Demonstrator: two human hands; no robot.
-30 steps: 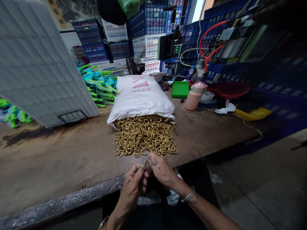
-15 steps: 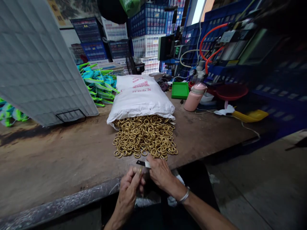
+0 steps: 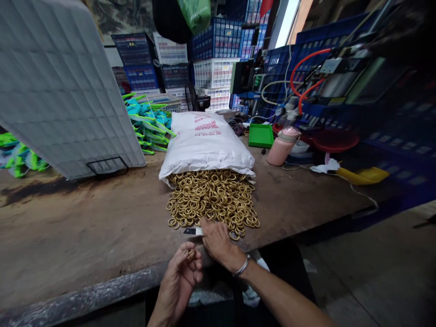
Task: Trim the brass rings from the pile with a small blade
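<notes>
A heap of brass-coloured rings spills from the open mouth of a white woven sack onto the table. At the near edge of this heap, my right hand is closed on a small knife with a dark, flat blade and a white part by the fingers. Its fingertips reach the nearest rings. Lower and to the left, my left hand is turned partly palm up with curled fingers. A ring seems pinched between its thumb and fingers, partly hidden.
On the left a large quilted grey-white panel stands on the wooden table. Green and blue hangers lie behind it. To the right are a green tray, a pink bottle and a yellow scoop. Stacked crates rise behind.
My right hand has moved left with the knife, to the heap's near edge. My left hand has turned more palm up and lowered slightly away from the blade. The view has shifted a little.
</notes>
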